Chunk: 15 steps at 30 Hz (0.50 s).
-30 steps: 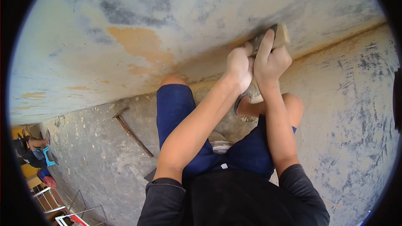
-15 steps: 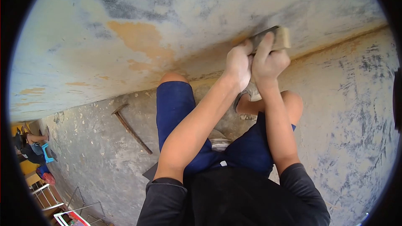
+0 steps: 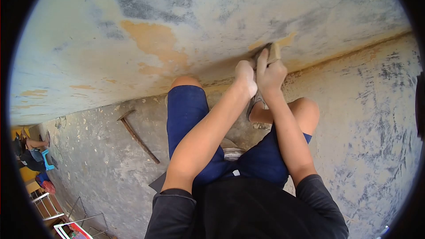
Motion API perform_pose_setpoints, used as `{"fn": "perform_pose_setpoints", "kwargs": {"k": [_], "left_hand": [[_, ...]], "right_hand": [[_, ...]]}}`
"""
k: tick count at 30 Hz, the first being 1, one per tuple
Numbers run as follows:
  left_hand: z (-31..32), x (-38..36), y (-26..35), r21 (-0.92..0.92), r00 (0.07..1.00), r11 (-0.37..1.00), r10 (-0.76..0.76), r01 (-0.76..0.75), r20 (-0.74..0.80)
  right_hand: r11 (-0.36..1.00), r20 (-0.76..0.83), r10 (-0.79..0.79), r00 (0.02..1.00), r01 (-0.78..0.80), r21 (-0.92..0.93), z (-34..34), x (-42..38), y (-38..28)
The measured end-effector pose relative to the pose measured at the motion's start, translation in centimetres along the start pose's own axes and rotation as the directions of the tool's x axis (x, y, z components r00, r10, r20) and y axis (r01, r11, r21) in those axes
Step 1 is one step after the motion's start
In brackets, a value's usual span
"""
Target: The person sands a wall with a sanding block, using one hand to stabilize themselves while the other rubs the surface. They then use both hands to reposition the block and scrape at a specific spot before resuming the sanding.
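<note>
A sanding block (image 3: 275, 52), pale on its outer end and dark along one face, is pressed against the lower part of the plastered wall (image 3: 221, 9). My right hand (image 3: 271, 76) wraps around it, with a finger stretched along its top. Close beside, my left hand (image 3: 245, 73) is closed on the block's other side. The hands partly cover the block. Patches of tan (image 3: 152, 40) show through the wall's whitish, grey-smeared surface.
On the scuffed concrete floor (image 3: 102, 150) lies a hammer-like tool (image 3: 139, 139) with a wooden handle. Another person (image 3: 33, 152) is at the far left by a blue stool (image 3: 48, 159). White metal frames (image 3: 48, 206) stand at lower left. A second wall surface (image 3: 354, 119) is at right.
Both hands have moved left and slightly down along the wall with the sanding block. A tan patch once behind the block now shows to its right.
</note>
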<state>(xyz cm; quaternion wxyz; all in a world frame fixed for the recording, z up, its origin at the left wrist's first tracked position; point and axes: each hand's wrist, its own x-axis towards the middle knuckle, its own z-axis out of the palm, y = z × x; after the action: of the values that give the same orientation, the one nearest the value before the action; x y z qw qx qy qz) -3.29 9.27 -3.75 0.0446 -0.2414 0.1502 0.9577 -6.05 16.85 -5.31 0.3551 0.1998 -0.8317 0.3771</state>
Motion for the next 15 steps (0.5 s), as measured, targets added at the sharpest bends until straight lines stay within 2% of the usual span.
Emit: {"fn": "perform_pose_setpoints", "kwargs": {"k": [1, 3, 5, 6, 8, 9, 11, 12, 13, 15], "left_hand": [[-0.6, 0.2, 0.0, -0.028, 0.995, 0.998, -0.059, 0.057, -0.078], [-0.1, 0.6, -0.1, -0.058, 0.998, 0.997, -0.059, 0.058, -0.015], [1.4, -0.3, -0.2, 0.069, 0.998, 0.998, -0.003, -0.002, 0.067], [2.5, -1.0, 0.2, 0.066, 0.998, 0.998, -0.003, -0.001, 0.059], [4.5, -2.2, 0.6, 0.124, 0.987, 0.992, 0.011, -0.031, 0.157], [4.3, -2.2, 0.3, 0.121, 0.987, 0.992, 0.006, -0.026, 0.16], [3.1, -1.7, 0.1, -0.015, 0.995, 0.999, 0.045, -0.044, 0.086], [0.8, -0.4, -0.3, -0.005, 0.999, 0.999, 0.035, -0.035, 0.039], [-0.4, 0.1, -0.5, 0.001, 0.999, 1.0, 0.027, -0.027, 0.036], [-0.5, 0.2, 0.1, -0.143, 0.984, 0.984, -0.122, 0.103, -0.132]], "right_hand": [[1.0, 0.057, 0.0, 0.998, 0.0, -0.016, 0.1, -0.5, -0.1], [0.999, 0.069, 0.005, 0.998, -0.001, -0.045, -0.4, 0.7, -0.5], [0.994, -0.056, 0.105, 0.993, -0.103, 0.033, -1.8, 2.5, -2.3], [0.994, -0.048, 0.109, 0.993, -0.108, 0.034, -2.5, 3.8, -3.2], [0.99, -0.133, 0.053, 0.99, -0.035, 0.136, -4.0, 5.9, -3.9], [0.991, -0.133, 0.051, 0.99, -0.034, 0.13, -3.7, 5.3, -3.3], [1.0, -0.077, 0.002, 0.997, -0.002, 0.003, -1.5, 3.2, -1.3], [1.0, 0.028, 0.008, 1.0, -0.008, 0.02, -0.9, 1.6, -1.4], [1.0, 0.026, 0.017, 1.0, -0.017, 0.016, -0.7, 0.2, -0.6], [0.994, 0.182, 0.01, 0.983, 0.009, -0.106, -0.5, -0.4, -0.5]]}}
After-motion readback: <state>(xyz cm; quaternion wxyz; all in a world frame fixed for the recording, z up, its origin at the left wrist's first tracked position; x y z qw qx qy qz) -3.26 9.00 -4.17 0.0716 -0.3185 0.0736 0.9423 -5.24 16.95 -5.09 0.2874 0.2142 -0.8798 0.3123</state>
